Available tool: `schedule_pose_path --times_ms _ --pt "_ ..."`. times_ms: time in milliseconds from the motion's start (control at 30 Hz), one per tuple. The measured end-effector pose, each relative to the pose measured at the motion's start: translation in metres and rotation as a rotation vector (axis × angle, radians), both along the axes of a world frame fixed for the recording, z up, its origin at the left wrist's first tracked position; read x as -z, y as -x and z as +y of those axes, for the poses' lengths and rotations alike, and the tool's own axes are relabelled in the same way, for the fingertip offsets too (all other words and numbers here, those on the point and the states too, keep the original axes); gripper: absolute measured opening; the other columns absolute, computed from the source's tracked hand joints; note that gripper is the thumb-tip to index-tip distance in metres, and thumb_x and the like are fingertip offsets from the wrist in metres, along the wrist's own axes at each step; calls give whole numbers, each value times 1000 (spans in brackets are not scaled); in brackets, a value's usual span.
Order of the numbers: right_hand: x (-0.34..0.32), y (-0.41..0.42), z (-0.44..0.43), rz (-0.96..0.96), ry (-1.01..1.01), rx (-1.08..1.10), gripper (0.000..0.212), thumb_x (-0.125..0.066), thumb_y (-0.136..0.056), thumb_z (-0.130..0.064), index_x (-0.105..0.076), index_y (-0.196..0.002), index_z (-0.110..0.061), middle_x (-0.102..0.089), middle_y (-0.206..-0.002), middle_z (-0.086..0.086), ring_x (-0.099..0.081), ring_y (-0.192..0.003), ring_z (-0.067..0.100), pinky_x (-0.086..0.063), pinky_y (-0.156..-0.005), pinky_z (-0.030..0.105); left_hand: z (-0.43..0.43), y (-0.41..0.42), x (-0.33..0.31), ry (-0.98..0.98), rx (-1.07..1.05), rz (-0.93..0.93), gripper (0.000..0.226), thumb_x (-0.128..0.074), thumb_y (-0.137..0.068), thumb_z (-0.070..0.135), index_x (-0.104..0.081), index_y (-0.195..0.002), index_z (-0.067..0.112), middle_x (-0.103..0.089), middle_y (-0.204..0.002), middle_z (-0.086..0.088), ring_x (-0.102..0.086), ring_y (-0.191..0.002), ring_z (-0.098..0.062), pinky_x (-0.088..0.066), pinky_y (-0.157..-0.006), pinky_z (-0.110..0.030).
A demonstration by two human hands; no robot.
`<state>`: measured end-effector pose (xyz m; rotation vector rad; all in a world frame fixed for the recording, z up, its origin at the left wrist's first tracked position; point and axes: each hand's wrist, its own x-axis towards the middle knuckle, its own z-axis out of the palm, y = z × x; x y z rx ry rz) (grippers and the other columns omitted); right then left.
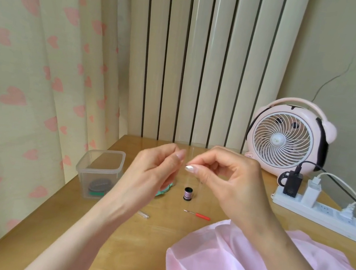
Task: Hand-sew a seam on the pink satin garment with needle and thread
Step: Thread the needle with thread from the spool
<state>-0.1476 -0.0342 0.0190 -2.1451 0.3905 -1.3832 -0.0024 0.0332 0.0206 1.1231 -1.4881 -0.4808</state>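
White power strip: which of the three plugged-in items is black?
The boxy black adapter, at the white power strip's end nearest the round pink fan; the white cube charger and flat white plug sit further right.

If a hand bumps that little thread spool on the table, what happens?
The thread spool stands upright on a narrow end, so it probably tips easily. Being round, it would likely roll on the smooth table.
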Motion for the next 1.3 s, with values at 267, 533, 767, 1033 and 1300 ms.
schedule_pose_path --times_ms 267,533,767,1033,1300 --pt "-5 8 -5 103 32 43 11 -75 -74 1 -72 -68 -8 -63 -64 5 -51 -50 17 -41 -47 16 0 -28 -8 99 -312 -148 38 -57 -82 62 -68 -85 26 -73 -82 7 -53 -54 -7 -41 -51 -14" --pt "2 6 -11 233 250 147 10 -74 -72 -8 -70 -66 -14 -51 -60 -10 -44 -53 4 -31 -53 7 1 -1 -3 -67 -178 -205 14 -78 -71 20 -69 -75 10 -69 -62 0 -62 -50 -8 -51 -47 -21" --pt "7 3 -15 271 305 158 3 -71 -74 -13 -70 -71 -13 -52 -64 -9 -46 -58 4 -34 -57 10 -4 -11 4 -209 -67 -97 10 -74 -75 12 -68 -70 6 -66 -55 -3 -58 -47 -12 -46 -48 -19" --pt "9 3 -20 158 302 69 4 -69 -79 -9 -71 -76 -9 -60 -67 -1 -51 -57 12 -42 -55 22 -8 -21 3 -522 378 415 10 -68 -75 15 -71 -69 8 -61 -58 -2 -50 -44 -4 -40 -40 -11" --pt "15 -4 -14 31 151 40 3 -67 -79 -10 -69 -77 -10 -60 -64 -3 -51 -55 15 -42 -52 26 -17 -13 14 -494 624 865 30 -91 -56 19 -73 -79 10 -36 -36 10 -30 -30 -1 -17 -33 -12"
